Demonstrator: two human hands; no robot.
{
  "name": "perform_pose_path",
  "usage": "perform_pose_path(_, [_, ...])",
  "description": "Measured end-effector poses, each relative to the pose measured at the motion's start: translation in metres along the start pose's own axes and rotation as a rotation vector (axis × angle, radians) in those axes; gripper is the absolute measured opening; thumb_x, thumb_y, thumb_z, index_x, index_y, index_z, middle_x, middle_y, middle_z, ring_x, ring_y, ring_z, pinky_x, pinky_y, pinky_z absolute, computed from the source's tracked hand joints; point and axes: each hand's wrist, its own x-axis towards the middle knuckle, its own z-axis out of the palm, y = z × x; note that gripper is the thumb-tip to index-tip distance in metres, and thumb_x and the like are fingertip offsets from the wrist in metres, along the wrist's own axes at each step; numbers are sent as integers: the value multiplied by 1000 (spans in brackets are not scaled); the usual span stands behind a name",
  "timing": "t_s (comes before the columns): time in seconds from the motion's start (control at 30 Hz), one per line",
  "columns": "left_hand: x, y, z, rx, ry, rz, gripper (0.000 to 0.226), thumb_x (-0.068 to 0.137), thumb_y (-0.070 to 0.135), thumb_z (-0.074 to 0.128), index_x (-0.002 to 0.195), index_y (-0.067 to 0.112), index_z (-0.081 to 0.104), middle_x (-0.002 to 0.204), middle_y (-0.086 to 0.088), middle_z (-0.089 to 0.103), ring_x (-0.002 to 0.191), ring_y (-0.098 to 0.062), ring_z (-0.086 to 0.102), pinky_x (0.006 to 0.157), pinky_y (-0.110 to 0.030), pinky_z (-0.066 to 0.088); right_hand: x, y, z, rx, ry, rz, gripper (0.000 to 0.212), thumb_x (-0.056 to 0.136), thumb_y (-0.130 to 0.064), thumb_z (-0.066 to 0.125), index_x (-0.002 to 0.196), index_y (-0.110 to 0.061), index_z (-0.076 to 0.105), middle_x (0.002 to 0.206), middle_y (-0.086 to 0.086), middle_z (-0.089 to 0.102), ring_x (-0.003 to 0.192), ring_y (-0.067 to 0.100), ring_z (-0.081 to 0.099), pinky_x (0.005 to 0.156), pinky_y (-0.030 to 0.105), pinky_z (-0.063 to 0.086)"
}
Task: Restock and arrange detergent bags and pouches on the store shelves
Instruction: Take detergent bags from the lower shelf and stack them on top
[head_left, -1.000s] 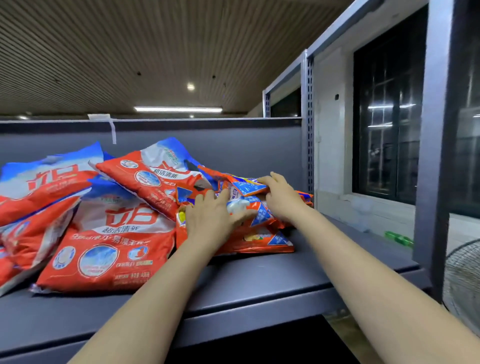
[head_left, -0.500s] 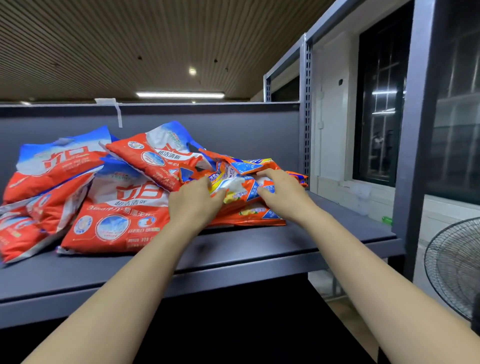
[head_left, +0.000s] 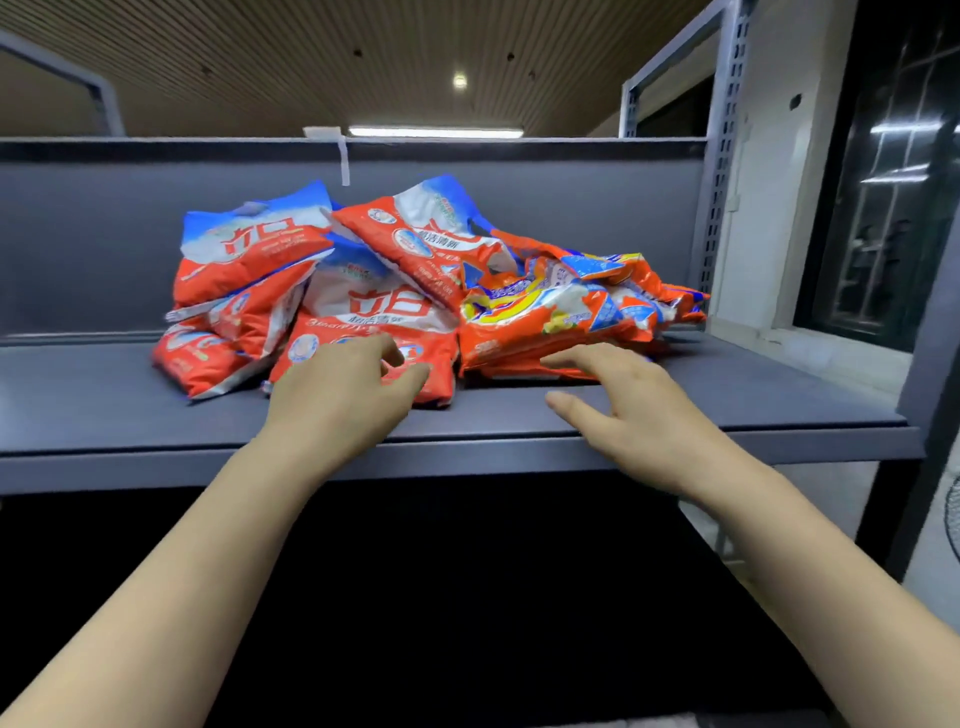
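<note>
Bare shelf (head_left: 727, 395) lies open along the front edge and far left; the heaped detergent bags (head_left: 415, 291) block the middle, and the upright post (head_left: 719, 156) closes the right rear corner

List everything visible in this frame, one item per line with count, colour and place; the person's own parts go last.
red and blue detergent bags: at least five, red with blue and white tops, heaped on the left and middle of the shelf, overlapping.
orange pouches: a few, exact count unclear, orange with yellow and blue print, piled at the right of the heap.
shelf: one, dark grey, bare in front and at both ends.
upright post: one, grey, perforated, at the right rear.
white tag: one, hanging from the back panel's top edge.
ceiling lights: one strip and one round, white, above.
window: one, dark, at the right.
left hand: open, at the front bag, holding nothing.
right hand: open, fingers spread, by the pouches.
</note>
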Motion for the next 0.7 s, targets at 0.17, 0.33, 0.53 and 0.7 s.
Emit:
perform_pose_path(0.17, [-32,-59,-35,53,-34,-25,34,86,58,47,99,31,62,109,9,66,102,-19,59,81,-35,46,-13,-58,31,61,-59,-44,38,91,-41,53,127,-31,54,129,-15,54,124,6,45,107,40,35])
perform_pose_path(0.33, [-63,-134,-65,99,-72,-74,36,85,61,45,102,34,61,110,12,66,103,-19,60,78,-34,43,-24,-126,78,86,-130,-52,45,87,-49,47,128,-32,54,129,-16,53,123,4,43,107,35,34])
perform_pose_path(0.53, [-108,-226,-90,138,-143,-100,36,84,62,45,96,32,62,100,12,68,96,-17,62,82,-35,49,-29,-204,140,41,-274,-81,46,87,-54,43,128,-36,52,131,-18,52,122,3,44,105,31,35])
perform_pose_path(0.7, [-148,-310,-112,142,-239,-176,37,83,65,43,95,34,61,95,15,67,92,-13,62,81,-33,49,-28,-269,195,9,-429,-105,48,87,-58,39,130,-39,47,133,-21,48,123,1,43,105,30,35])
